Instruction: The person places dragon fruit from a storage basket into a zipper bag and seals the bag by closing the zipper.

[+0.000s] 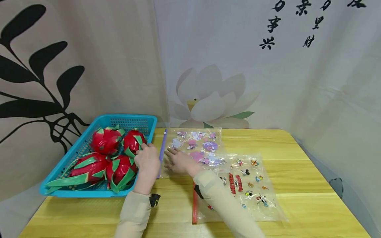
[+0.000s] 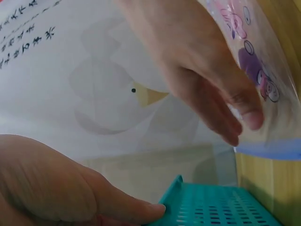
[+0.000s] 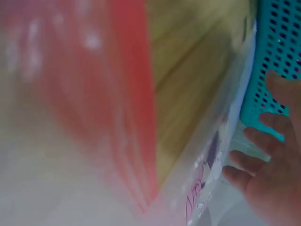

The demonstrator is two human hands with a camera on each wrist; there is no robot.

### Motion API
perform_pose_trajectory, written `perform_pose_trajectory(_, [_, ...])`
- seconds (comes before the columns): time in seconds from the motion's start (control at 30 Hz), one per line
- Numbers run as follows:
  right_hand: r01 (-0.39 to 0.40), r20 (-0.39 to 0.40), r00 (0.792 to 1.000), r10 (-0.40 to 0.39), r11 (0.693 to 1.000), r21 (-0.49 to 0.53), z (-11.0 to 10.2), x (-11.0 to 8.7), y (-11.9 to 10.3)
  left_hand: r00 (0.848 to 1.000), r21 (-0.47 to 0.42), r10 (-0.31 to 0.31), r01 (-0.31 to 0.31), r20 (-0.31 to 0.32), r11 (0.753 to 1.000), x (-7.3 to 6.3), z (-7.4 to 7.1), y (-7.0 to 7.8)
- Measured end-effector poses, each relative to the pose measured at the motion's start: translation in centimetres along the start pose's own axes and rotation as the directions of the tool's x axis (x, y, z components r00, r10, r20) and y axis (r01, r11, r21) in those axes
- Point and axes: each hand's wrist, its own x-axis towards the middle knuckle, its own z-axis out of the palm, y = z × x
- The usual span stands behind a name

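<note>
My left hand (image 1: pixel 148 167) reaches over the right side of the blue plastic basket (image 1: pixel 83 195), beside the upper-right dragon fruit (image 1: pixel 133 140). Its thumb (image 2: pixel 136 212) lies near the basket rim in the left wrist view; the other fingers are mostly hidden, so a grip cannot be made out. Over the purple-edged clear zip bag (image 1: pixel 191 145) is my right hand (image 1: pixel 181 162), near that bag's left edge. In the right wrist view its fingers (image 3: pixel 247 162) are spread and hold nothing. A second clear zip bag (image 1: pixel 250 198), red-edged with cartoon prints, lies under the right forearm.
Several glossy red dragon fruits (image 1: pixel 120 170) with green scales fill the basket at the left of the wooden table (image 1: pixel 315 205). The two bags overlap slightly. Behind the table hangs a pale curtain (image 1: pixel 125 66) printed with leaves and a lotus.
</note>
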Motion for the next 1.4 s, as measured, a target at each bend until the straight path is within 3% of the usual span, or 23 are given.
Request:
perform_pose_trajectory(0.17, [-0.028, 0.071, 0.997, 0.035, 0.995, -0.095, 1.0, 0.7, -0.9, 1.0, 0.003, 0.029, -0.029, 0.0, 1.0, 0.0, 0.0, -0.8])
perform_pose_trajectory(0.33, [-0.111, 0.018, 0.993, 0.117, 0.974, -0.198, 1.2, 0.8, -1.4, 0.997, 0.0, 0.07, -0.071, -0.022, 0.998, 0.0, -0.1, -1.2])
perform_pose_trajectory(0.63, [-0.227, -0.036, 0.973, 0.228, 0.911, -0.344, 2.0, 1.0, -2.9, 0.997, 0.009, 0.076, -0.076, -0.015, 0.997, 0.0, -0.1, -1.3])
perform_pose_trajectory(0.73, [-0.237, -0.037, 0.97, 0.239, 0.913, -0.333, 1.9, 0.9, -3.0, 0.996, 0.007, 0.081, -0.081, -0.027, 0.997, 0.0, 0.0, -1.3])
perform_pose_trajectory(0.9, [-0.225, -0.062, 0.974, 0.216, 0.949, -0.223, 1.5, 0.5, -2.5, 0.996, 0.017, 0.084, -0.083, -0.028, 0.996, 0.0, 0.0, -1.3])
perform_pose_trajectory(1.1, [-0.175, -0.172, 0.973, 0.151, 0.976, -0.131, 0.8, -0.5, -1.6, 0.995, 0.005, 0.086, -0.086, -0.048, 0.996, 0.0, 0.2, -1.4])
perform_pose_trajectory(1.23, [-0.148, -0.259, 0.96, 0.107, 0.978, -0.146, -0.7, -1.6, -1.3, 0.992, -0.005, 0.102, -0.103, -0.07, 0.995, -0.1, 0.4, -1.4])
perform_pose_trajectory(1.4, [-0.095, -0.387, 0.921, 0.044, 0.989, -0.113, -3.5, -3.4, -0.6, 0.984, 0.012, 0.137, -0.137, -0.112, 0.991, -0.4, 0.6, -1.5])
